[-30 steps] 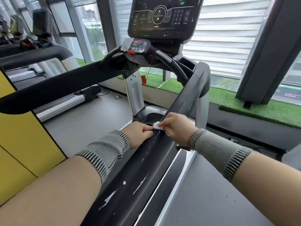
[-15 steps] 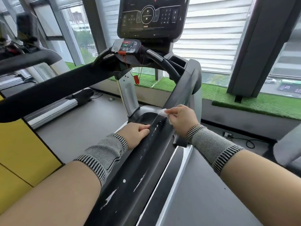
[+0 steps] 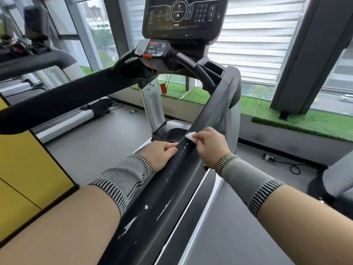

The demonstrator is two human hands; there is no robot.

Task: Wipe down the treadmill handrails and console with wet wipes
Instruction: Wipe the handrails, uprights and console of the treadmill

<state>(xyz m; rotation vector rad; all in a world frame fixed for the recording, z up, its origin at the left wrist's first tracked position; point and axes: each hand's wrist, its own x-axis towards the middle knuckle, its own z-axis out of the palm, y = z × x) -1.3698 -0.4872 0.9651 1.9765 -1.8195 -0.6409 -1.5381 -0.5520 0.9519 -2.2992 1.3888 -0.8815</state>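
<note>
A small white wet wipe [image 3: 191, 135] sits on the right handrail [image 3: 172, 188] of the treadmill, a little right of centre in the view, pinched in the curled fingers of the right hand [image 3: 212, 147] and pressed against the rail's black top. The left hand [image 3: 162, 153] lies at nine o'clock from the wipe, fingers straight and laid flat along the rail's inner edge, holding nothing. Both hands wear grey knit wristbands with striped cuffs. The rail runs from six o'clock up toward one o'clock, its black coating chipped with white flecks near the bottom, and ends in a rounded grey upright.

At twelve o'clock from the hands stands the dark console [image 3: 183, 16] with a round control and a keypad printed on it. Just below it is a smaller control panel [image 3: 152, 48] with red and green buttons, and a red safety clip [image 3: 163, 88] hangs from it on a cord. The left handrail [image 3: 63, 100] stretches off toward nine o'clock. Beyond the treadmill, a strip of green artificial turf [image 3: 298, 121] lines the windows, with white blinds [image 3: 254, 39] at one o'clock. A yellow panel [image 3: 24, 165] stands at eight o'clock, and a power socket [image 3: 269, 159] with a black cable lies on the grey floor at three o'clock.
</note>
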